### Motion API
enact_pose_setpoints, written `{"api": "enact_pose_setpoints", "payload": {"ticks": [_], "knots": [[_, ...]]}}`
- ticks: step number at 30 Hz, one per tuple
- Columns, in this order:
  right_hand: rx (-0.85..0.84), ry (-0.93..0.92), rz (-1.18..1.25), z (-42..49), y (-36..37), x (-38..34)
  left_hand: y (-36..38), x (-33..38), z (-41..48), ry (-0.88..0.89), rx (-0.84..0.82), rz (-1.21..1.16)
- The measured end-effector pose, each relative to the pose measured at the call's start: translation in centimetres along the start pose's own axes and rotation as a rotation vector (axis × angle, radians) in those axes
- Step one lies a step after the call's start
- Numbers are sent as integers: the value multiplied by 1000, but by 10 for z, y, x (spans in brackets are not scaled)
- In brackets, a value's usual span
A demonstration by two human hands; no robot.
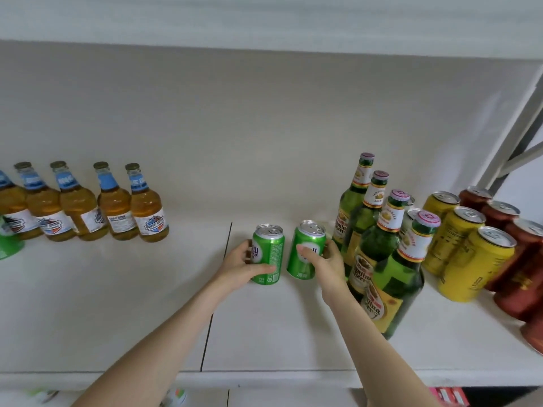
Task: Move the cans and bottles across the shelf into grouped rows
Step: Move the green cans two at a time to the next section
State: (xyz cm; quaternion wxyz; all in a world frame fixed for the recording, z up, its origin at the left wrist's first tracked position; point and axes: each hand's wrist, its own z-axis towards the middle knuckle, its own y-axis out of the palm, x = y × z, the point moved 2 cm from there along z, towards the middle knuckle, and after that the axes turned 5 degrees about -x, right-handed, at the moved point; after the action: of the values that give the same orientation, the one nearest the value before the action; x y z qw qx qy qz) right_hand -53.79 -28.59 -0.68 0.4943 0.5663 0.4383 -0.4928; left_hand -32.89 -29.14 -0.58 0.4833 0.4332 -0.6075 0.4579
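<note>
Two green cans stand upright side by side near the middle of the white shelf (117,304). My left hand (241,267) is wrapped around the left green can (269,248). My right hand (326,264) grips the right green can (308,245), which tilts slightly. Just right of them stands a cluster of green glass bottles (379,245) with yellow labels. Further right are yellow cans (470,254) in a row and dark red cans (520,277) beside them. Amber bottles (114,207) with blue labels line up at the left.
A green object (8,245) is cut off at the left edge. A seam (217,289) divides the shelf boards. A grey diagonal brace (517,136) rises at the right. The upper shelf overhangs at the top. Items on a lower shelf show below the front edge.
</note>
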Motion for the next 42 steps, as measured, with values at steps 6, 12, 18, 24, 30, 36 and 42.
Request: {"api": "enact_pose_setpoints", "payload": {"ticks": [6,12,18,24,30,36,42], "knots": [[49,-29,-52,41,4,10,-6,-6,37,41,16,-13],[66,-64,-94,64,5,15,-5,-13,58,66,43,-12],[71,-77,-133,79,4,22,-6,-18,64,75,33,8],[63,-86,-148,81,3,28,-8,-24,62,86,13,-8],[60,-50,-172,60,-4,32,-18,-30,61,70,-54,22],[121,-123,-232,19,-12,40,-22,-33,58,75,-20,216],[-32,-148,-257,-8,-9,34,-6,-31,40,95,-39,272]]}}
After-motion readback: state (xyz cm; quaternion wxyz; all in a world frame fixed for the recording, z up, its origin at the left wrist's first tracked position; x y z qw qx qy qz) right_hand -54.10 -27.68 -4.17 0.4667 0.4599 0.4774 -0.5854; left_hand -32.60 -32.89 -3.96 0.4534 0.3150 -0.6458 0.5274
